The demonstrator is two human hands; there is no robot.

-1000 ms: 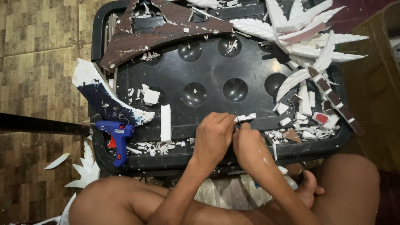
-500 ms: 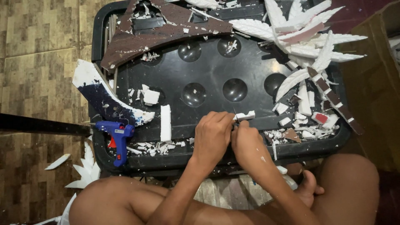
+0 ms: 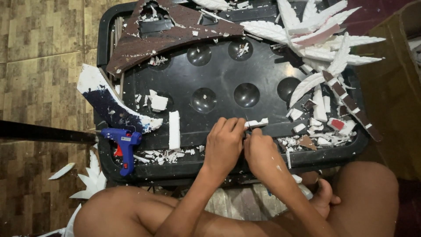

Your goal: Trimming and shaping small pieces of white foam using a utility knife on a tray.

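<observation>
We cannot see what the right hand [image 3: 262, 151] grips; its fingers hide it. The white feather pieces [image 3: 315, 30] and brown panel [image 3: 175, 26] run off the top edge.

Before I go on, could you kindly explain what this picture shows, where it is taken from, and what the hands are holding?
There is no machine here: a seated person works with two bare hands, and the single camera sits on their head, looking down past their knees. The surface is a black plastic tray with round dimples, strewn with white foam scraps. The left hand pins a small white foam strip to the tray. The right hand pinches a thin blade against that strip. A blue glue gun lies at the left edge, white foam feathers are piled top right, and a brown foam panel lies top left.
</observation>
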